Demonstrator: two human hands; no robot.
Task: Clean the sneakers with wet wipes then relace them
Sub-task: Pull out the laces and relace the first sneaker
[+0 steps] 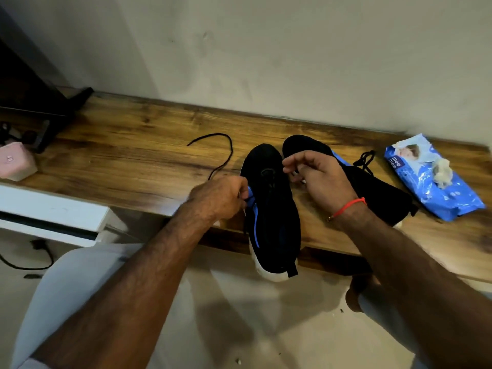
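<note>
Because the near sneaker (271,209) overhangs the wooden surface (133,155) heel-first, a hard tug could tip it off while left hand (221,195) fingers pinch the lace (221,155) and right hand (316,174) fingers pinch near the eyelets, second sneaker (372,187) and wipes pack (431,179) beyond.
</note>
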